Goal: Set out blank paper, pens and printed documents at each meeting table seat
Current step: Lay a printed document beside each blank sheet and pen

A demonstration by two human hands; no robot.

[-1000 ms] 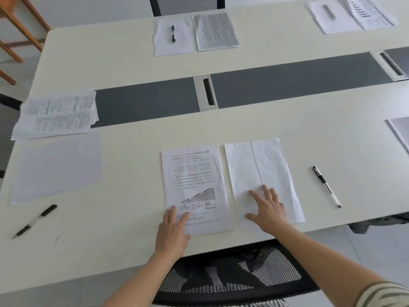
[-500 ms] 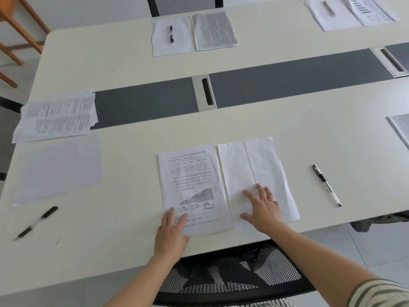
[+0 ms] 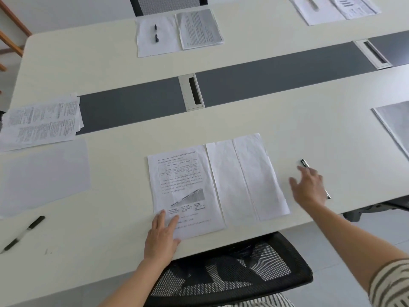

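Note:
A printed document (image 3: 181, 185) lies at the near seat, with a creased blank sheet (image 3: 245, 178) touching its right edge. My left hand (image 3: 162, 237) rests flat on the document's lower left corner, fingers apart. My right hand (image 3: 308, 188) is open and blurred, over the table right of the blank sheet. It covers the middle of a black-and-white pen (image 3: 305, 163), whose two ends stick out. At the left end lie a stack of printed pages (image 3: 42, 124), a blank sheet (image 3: 42, 177) and a second pen (image 3: 24, 232).
The cream table (image 3: 115, 218) has a grey centre strip (image 3: 132, 103) with a cable slot (image 3: 193, 91). A black mesh chair (image 3: 232, 269) stands under the near edge. Across the table lie paper with a pen (image 3: 156, 33) and a document (image 3: 199, 28); more sheets lie at the right (image 3: 396, 125).
My right hand has left the blank sheet and swung right to the pen. The blank sheet was slid left against the document. My left hand stays on the document.

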